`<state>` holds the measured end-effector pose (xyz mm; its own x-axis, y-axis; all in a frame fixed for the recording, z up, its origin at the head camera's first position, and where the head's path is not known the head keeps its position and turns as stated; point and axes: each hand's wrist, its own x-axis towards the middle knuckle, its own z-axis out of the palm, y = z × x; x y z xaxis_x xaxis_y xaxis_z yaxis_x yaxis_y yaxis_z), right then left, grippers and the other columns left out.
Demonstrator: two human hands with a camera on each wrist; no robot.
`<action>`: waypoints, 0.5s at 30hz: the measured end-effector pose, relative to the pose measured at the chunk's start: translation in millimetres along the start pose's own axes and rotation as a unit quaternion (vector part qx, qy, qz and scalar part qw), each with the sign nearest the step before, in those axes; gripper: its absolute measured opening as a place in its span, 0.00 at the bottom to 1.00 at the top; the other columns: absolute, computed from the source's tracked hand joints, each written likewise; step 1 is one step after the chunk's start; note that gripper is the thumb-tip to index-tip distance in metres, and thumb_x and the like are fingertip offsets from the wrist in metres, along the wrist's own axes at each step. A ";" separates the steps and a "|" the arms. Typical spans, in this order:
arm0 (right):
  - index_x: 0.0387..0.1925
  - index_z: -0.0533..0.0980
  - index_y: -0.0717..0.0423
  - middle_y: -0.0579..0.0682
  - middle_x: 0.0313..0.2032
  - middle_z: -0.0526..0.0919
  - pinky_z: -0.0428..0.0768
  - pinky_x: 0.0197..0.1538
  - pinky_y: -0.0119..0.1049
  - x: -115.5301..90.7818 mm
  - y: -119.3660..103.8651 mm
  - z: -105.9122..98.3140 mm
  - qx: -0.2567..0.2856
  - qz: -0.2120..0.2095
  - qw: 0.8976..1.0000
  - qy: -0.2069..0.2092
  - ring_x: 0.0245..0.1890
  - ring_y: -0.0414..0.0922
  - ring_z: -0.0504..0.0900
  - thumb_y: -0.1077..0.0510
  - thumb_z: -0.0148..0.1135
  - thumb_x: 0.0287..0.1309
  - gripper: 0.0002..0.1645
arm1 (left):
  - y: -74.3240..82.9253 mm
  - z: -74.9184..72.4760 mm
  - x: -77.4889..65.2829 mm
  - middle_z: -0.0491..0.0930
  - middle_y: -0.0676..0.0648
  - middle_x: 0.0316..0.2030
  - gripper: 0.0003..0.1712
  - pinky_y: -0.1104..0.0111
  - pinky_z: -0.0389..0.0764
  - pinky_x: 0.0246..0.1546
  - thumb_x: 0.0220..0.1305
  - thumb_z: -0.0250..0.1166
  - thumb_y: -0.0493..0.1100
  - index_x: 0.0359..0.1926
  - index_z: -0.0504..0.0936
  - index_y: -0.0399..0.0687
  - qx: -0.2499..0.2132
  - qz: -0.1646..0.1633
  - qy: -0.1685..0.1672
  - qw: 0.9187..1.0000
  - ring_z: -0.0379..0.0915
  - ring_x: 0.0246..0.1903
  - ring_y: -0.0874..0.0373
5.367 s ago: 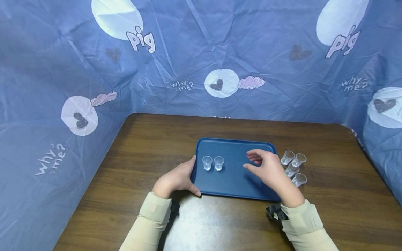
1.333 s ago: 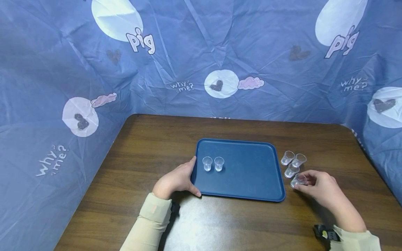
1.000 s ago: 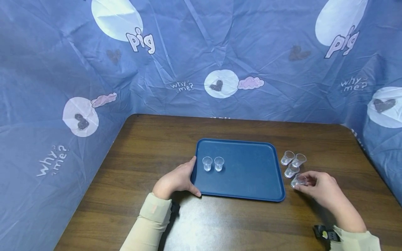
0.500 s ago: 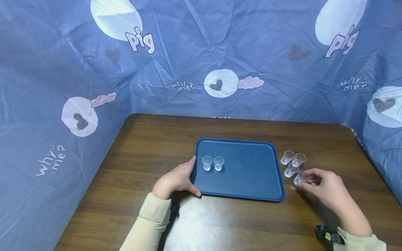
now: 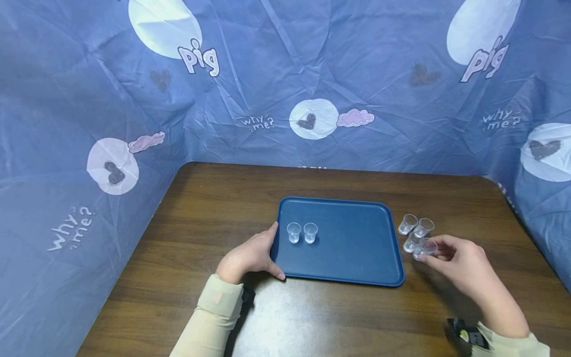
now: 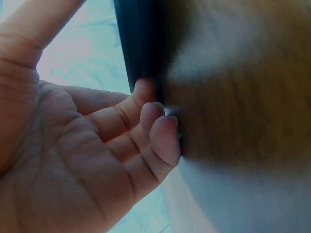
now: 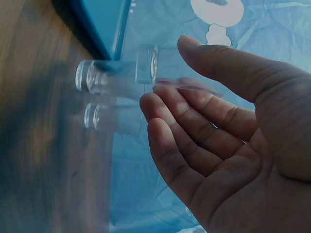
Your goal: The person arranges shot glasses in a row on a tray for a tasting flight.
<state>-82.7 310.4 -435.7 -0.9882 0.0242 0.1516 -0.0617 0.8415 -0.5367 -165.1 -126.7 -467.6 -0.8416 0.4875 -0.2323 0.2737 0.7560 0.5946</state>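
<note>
Sleeves: pale cuffs at the lower centre-left and lower right of the frame.
Left hand: at the near left corner of the tray; fingers loosely extended and grasping nothing, thumb by the near edge, the others against the left edge.
Right hand: lower right of the frame; thumb and fingertips drawn in, parted only by the cup they pinch.
Held cup: small and clear, right of the tray; seemingly lifted from the table, to judge by the right wrist view. Whether it touches the cup behind it cannot be told.
Tray cups: two, upright, side by side in the tray's left half.
Loose cups: three, standing close together on the table, just beyond the tray's right edge.
Six cups: by the look of it, a third of the way along; two are on the tray, four off it, counting the held one.
Cloth: blue, printed, across the frame's upper half.
</note>
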 end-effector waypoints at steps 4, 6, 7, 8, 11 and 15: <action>0.40 0.84 0.64 0.48 0.29 0.85 0.78 0.28 0.31 2.6 -7.4 1.3 0.008 -0.017 1.000 0.006 0.28 0.41 0.81 0.57 0.83 0.48 0.20 | 0.8 0.3 0.1 0.57 0.29 0.73 0.81 0.56 0.60 0.69 0.34 0.90 0.50 0.77 0.45 0.26 0.001 -0.001 0.002 1.000 0.57 0.71 0.42; 0.40 0.84 0.63 0.47 0.29 0.85 0.78 0.28 0.30 4.1 -11.0 2.1 0.014 -0.026 1.000 0.007 0.27 0.39 0.81 0.57 0.83 0.48 0.20 | 1.2 0.1 -0.1 0.56 0.29 0.73 0.80 0.56 0.60 0.69 0.34 0.90 0.50 0.77 0.45 0.26 0.001 -0.002 0.001 1.000 0.57 0.71 0.42; 0.40 0.84 0.63 0.47 0.29 0.85 0.79 0.28 0.30 5.0 -13.0 2.4 0.016 -0.027 0.999 0.006 0.28 0.40 0.81 0.57 0.82 0.48 0.20 | 1.5 -0.1 0.0 0.56 0.29 0.73 0.80 0.56 0.60 0.70 0.35 0.90 0.50 0.77 0.45 0.26 0.000 -0.002 0.001 1.000 0.57 0.71 0.42; 0.40 0.84 0.63 0.47 0.29 0.85 0.79 0.29 0.30 5.7 -15.3 2.8 0.020 -0.027 0.999 0.003 0.28 0.40 0.82 0.57 0.82 0.48 0.20 | 1.6 -0.2 0.0 0.56 0.29 0.74 0.80 0.56 0.60 0.69 0.35 0.90 0.50 0.77 0.45 0.26 -0.001 -0.003 0.000 1.000 0.57 0.71 0.42; 0.41 0.84 0.64 0.48 0.30 0.86 0.80 0.29 0.31 8.2 -21.4 4.8 0.026 -0.026 0.999 -0.006 0.29 0.42 0.83 0.57 0.82 0.49 0.20 | 2.0 -0.8 0.1 0.56 0.30 0.74 0.80 0.56 0.60 0.69 0.35 0.90 0.50 0.78 0.45 0.27 -0.005 -0.008 -0.002 1.000 0.57 0.71 0.42; 0.41 0.83 0.64 0.49 0.30 0.85 0.80 0.29 0.32 11.4 -28.2 8.9 0.029 -0.026 0.999 -0.019 0.29 0.43 0.82 0.57 0.81 0.50 0.20 | 1.3 -0.5 0.4 0.56 0.30 0.74 0.80 0.55 0.60 0.69 0.35 0.90 0.50 0.78 0.45 0.27 -0.006 -0.009 -0.002 1.000 0.57 0.71 0.41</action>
<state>-93.5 282.1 -426.2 -0.9879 -0.0405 0.1497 -0.1205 0.8079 -0.5769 -165.3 -125.7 -466.6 -0.8448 0.4753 -0.2457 0.2533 0.7597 0.5989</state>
